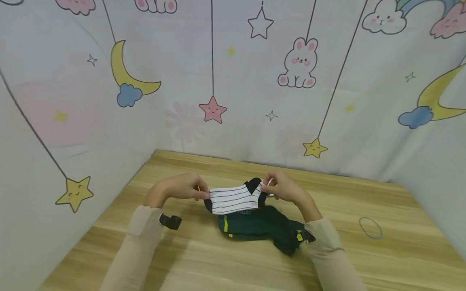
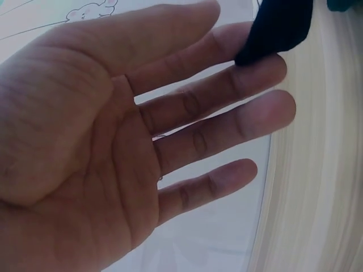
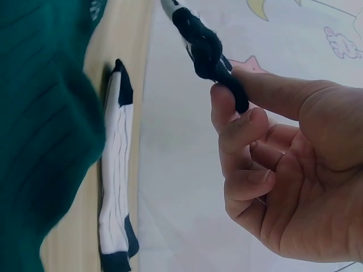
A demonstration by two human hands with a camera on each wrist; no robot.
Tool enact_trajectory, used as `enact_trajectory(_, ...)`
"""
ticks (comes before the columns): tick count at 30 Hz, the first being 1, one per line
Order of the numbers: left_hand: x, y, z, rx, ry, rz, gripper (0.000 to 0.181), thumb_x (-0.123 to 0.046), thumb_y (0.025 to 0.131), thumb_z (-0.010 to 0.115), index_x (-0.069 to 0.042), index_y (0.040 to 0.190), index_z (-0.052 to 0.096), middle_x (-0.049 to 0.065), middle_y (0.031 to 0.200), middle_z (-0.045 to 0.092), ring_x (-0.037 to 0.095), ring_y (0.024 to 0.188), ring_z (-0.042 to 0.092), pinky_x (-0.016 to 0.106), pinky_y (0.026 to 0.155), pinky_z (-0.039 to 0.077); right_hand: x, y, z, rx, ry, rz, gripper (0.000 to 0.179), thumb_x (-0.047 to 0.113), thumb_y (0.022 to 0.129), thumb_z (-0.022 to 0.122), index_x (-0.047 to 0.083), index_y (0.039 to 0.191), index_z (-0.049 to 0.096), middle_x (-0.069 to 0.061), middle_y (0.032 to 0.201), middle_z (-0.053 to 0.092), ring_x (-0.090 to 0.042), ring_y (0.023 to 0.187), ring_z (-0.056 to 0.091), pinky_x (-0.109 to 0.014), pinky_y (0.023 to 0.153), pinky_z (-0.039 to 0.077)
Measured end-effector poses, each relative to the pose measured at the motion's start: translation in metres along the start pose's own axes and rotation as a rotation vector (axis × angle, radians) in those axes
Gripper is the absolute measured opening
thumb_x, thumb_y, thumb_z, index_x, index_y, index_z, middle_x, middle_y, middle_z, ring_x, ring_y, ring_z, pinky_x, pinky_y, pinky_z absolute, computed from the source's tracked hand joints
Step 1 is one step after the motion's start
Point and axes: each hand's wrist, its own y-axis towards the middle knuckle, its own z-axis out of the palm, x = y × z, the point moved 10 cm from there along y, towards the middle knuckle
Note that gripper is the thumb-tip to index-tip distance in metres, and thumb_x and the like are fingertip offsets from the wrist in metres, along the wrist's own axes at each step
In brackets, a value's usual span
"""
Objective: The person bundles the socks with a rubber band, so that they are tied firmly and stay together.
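Observation:
A white ankle sock (image 1: 233, 199) with dark stripes and a black toe, heel and cuff is stretched sideways between both hands. My left hand (image 1: 185, 187) pinches the toe end; in the left wrist view its other fingers (image 2: 221, 136) are extended. At the cuff end, my right hand (image 1: 285, 188) pinches the dark edge between thumb and fingers, the remaining fingers curled inward in the right wrist view. A second striped sock (image 3: 116, 170) lies on the table beyond. Just below the held sock rest dark green socks (image 1: 255, 224) with yellow marks, partly hidden by the right wrist.
A thin ring-shaped band (image 1: 370, 228) lies toward the right of the wooden table (image 1: 393, 210). A printed curtain (image 1: 240, 137) rises along the table's back edge and both sides. Each wrist wears a small black device (image 1: 171, 221).

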Motion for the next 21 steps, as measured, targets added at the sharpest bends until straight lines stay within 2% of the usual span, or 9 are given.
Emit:
enact_trajectory(7, -0.017, 0.008, -0.002, 0.01, 0.019, 0.059, 0.016, -0.016, 0.099, 0.063, -0.008, 0.099, 0.077, 0.006, 0.09, 0.071, 0.016, 0.079, 0.063, 0.028, 0.069, 0.052, -0.004, -0.012, -0.008, 0.005, -0.015, -0.022, 0.013, 0.008, 0.096, 0.066, 0.0, 0.091, 0.057, -0.01, 0.079, 0.062, -0.014, 0.057, 0.05, -0.029, 0.052, 0.044)
enact_trajectory(9, -0.02, 0.011, -0.001, 0.012, 0.016, 0.055, 0.015, -0.015, 0.099, 0.064, -0.009, 0.098, 0.077, 0.006, 0.091, 0.072, 0.017, 0.079, 0.064, 0.028, 0.069, 0.052, -0.005, -0.015, -0.01, 0.004, -0.011, -0.024, 0.013, 0.007, 0.096, 0.066, 0.0, 0.091, 0.057, -0.011, 0.078, 0.063, -0.014, 0.055, 0.048, -0.029, 0.051, 0.042)
enact_trajectory(17, -0.028, 0.019, 0.013, 0.046, 0.035, 0.069, 0.015, -0.019, 0.098, 0.066, -0.01, 0.1, 0.077, -0.004, 0.086, 0.07, 0.011, 0.075, 0.063, 0.025, 0.067, 0.052, -0.012, -0.025, -0.013, 0.025, -0.011, -0.012, 0.013, 0.009, 0.096, 0.066, 0.0, 0.093, 0.058, -0.01, 0.078, 0.062, -0.013, 0.054, 0.047, -0.028, 0.051, 0.041)
enact_trajectory(21, -0.032, 0.02, 0.018, 0.048, 0.033, 0.083, 0.015, -0.017, 0.098, 0.065, -0.009, 0.1, 0.077, 0.002, 0.088, 0.072, 0.015, 0.075, 0.065, 0.026, 0.067, 0.052, -0.015, -0.028, -0.014, 0.039, 0.008, 0.003, 0.013, 0.009, 0.097, 0.065, 0.0, 0.093, 0.058, -0.012, 0.078, 0.062, -0.012, 0.054, 0.045, -0.027, 0.05, 0.039)
